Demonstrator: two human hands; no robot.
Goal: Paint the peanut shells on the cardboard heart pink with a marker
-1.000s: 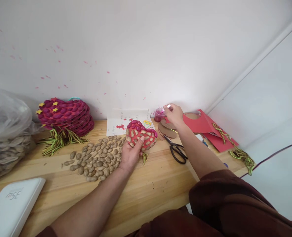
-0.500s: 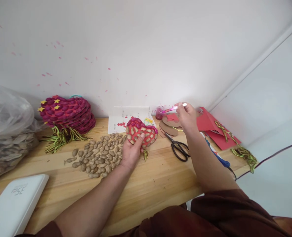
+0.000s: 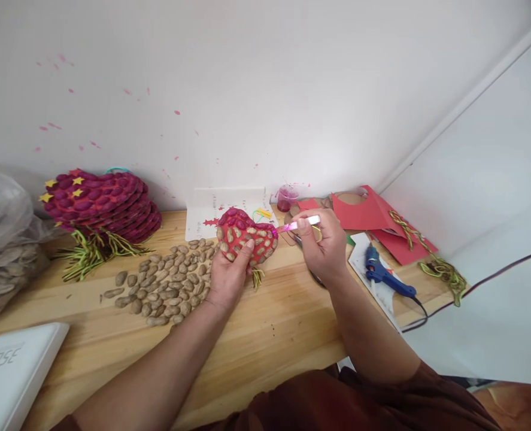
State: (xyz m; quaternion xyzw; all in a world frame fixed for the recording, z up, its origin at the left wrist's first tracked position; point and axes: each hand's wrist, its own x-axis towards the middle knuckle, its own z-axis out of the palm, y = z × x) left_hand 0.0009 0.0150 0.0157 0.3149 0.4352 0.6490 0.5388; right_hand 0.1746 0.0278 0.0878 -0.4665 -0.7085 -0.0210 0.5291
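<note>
My left hand (image 3: 229, 276) is closed on a red heart-shaped craft piece (image 3: 236, 239) covered with peanuts, its thumb lying across the front. The peanuts along its upper edge are painted magenta; those lower down are bare. A green yarn tassel (image 3: 257, 278) hangs below. My right hand (image 3: 325, 245) pinches a white-handled paintbrush (image 3: 308, 222), whose pink-stained tip meets the heart's right edge. Behind the brush stands a small clear cup (image 3: 287, 197) of magenta paint. Loose peanuts (image 3: 170, 284) are spread on the table left of my left hand.
A stack of finished magenta peanut hearts (image 3: 103, 206) leans at the back left, beside a plastic bag of peanuts (image 3: 5, 263). A white power bank (image 3: 20, 371) lies front left. Rightward are a blue glue gun (image 3: 384, 272), red paper (image 3: 359, 215) and green yarn (image 3: 445, 275). My right hand partly hides scissors.
My right hand has brought the paintbrush from beside the paint cup down and left to the heart's right edge. The view has shifted, and the glue gun shows fully. My left hand still holds the heart.
</note>
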